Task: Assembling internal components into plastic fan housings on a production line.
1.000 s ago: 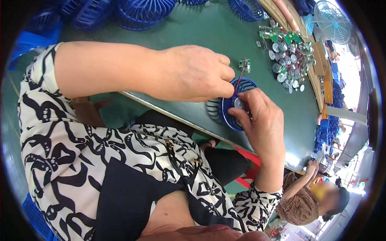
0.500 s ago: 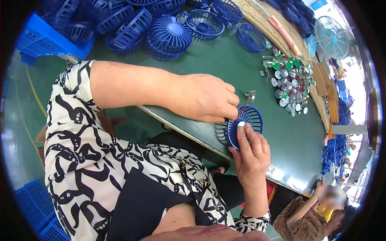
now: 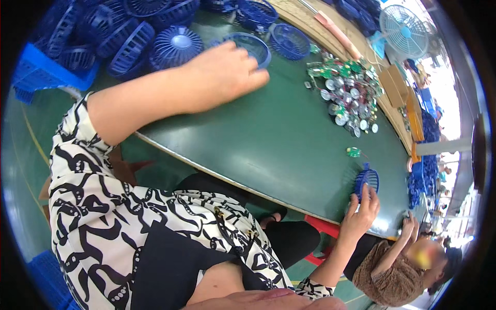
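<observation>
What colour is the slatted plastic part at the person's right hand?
The slatted plastic part is dark blue; it shows best in the head view.

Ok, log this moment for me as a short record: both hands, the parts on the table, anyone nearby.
Left hand: above the table, by a round blue cage; contact unclear
Right hand: at the separate blue cage; grip unclear
Single green board: beside that separate cage
Parts pile: green boards, silvery round parts
Cage heap: table's upper left in view
Co-worker: lower right
</observation>
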The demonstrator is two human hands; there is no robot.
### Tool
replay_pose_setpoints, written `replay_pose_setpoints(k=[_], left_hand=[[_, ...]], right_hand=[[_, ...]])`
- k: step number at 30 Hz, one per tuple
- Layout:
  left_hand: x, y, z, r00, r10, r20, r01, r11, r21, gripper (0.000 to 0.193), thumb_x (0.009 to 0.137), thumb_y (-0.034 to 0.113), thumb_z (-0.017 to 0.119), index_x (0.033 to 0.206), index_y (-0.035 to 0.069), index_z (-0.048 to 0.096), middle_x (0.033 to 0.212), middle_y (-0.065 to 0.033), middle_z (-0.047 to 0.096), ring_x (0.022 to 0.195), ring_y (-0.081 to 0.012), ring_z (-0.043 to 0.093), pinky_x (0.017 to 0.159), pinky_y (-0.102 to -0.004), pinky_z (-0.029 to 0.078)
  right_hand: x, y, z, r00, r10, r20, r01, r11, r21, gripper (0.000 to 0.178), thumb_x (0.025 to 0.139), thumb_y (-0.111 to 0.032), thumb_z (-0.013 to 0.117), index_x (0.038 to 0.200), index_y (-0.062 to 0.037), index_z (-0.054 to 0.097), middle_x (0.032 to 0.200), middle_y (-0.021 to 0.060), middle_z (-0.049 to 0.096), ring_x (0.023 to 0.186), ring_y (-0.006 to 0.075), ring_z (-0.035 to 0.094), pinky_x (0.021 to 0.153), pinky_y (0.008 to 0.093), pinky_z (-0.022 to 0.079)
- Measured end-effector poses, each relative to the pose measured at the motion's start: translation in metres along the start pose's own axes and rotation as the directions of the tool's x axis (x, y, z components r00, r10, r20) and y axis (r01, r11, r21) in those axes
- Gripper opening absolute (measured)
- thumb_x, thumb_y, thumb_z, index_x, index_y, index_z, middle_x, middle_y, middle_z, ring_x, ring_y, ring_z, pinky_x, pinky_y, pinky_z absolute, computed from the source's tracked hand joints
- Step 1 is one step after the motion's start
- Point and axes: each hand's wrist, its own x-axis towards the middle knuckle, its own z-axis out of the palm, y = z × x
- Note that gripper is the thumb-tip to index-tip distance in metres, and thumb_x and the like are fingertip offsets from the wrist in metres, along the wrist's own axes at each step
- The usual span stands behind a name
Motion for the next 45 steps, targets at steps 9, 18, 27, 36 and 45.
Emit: replay_pose_setpoints(k=[9, 18, 27, 36, 45], left_hand=[[0.010, 0.041, 0.001, 0.898, 0.169, -0.405, -0.385, 0.747, -0.542, 0.058, 0.074, 0.008, 0.071, 0.130, 0.006, 0.055, 0.102, -0.0120, 0.060, 0.090, -0.0296, 0.061, 0.077, -0.0387, 0.051], [-0.001, 0.022, 0.011, 0.983, -0.161, -0.085, 0.080, 0.799, -0.596, 0.044, 0.070, -0.011, 0.054, 0.109, 0.006, 0.064, 0.129, -0.0191, 0.056, 0.121, -0.0365, 0.053, 0.102, -0.0438, 0.044], [-0.009, 0.031, 0.006, 0.997, 0.065, -0.044, -0.078, 0.752, -0.655, 0.026, 0.076, 0.006, 0.067, 0.102, 0.004, 0.064, 0.113, -0.0158, 0.061, 0.106, -0.0325, 0.058, 0.091, -0.0430, 0.048], [-0.007, 0.041, 0.005, 0.918, 0.354, -0.179, -0.375, 0.630, -0.679, 0.027, 0.077, 0.011, 0.069, 0.103, 0.007, 0.061, 0.107, -0.0122, 0.061, 0.104, -0.0301, 0.059, 0.088, -0.0408, 0.049], [-0.004, 0.042, 0.008, 0.926, 0.310, -0.217, -0.370, 0.623, -0.689, 0.027, 0.076, 0.011, 0.071, 0.102, 0.007, 0.063, 0.104, -0.0111, 0.062, 0.101, -0.0290, 0.060, 0.084, -0.0401, 0.051]], right_hand=[[0.058, -0.048, 0.002, 0.989, -0.123, -0.082, 0.139, 0.962, 0.235, 0.032, 0.085, -0.004, 0.066, 0.117, -0.0044, 0.065, 0.112, 0.0148, 0.063, 0.105, 0.0336, 0.060, 0.092, 0.0414, 0.046], [0.177, -0.074, 0.042, 0.980, 0.125, 0.154, -0.198, 0.676, 0.710, 0.019, 0.091, -0.015, 0.068, 0.098, 0.0022, 0.070, 0.077, 0.0048, 0.065, 0.071, 0.0100, 0.057, 0.066, 0.0248, 0.046], [0.141, -0.056, 0.001, 0.970, 0.241, 0.004, -0.054, 0.201, 0.978, 0.016, 0.095, -0.013, 0.062, 0.087, 0.0013, 0.064, 0.079, 0.0020, 0.061, 0.071, 0.0109, 0.054, 0.066, 0.0242, 0.043], [0.084, -0.068, 0.008, 0.955, 0.198, 0.221, -0.292, 0.506, 0.811, 0.016, 0.093, -0.016, 0.065, 0.084, -0.0024, 0.065, 0.076, -0.0007, 0.060, 0.071, 0.0078, 0.053, 0.067, 0.0229, 0.042], [0.124, -0.057, -0.007, 0.994, 0.105, 0.017, -0.019, 0.017, 1.000, 0.013, 0.096, -0.011, 0.059, 0.092, 0.0009, 0.063, 0.085, 0.0079, 0.063, 0.077, 0.0157, 0.058, 0.075, 0.0283, 0.047]])
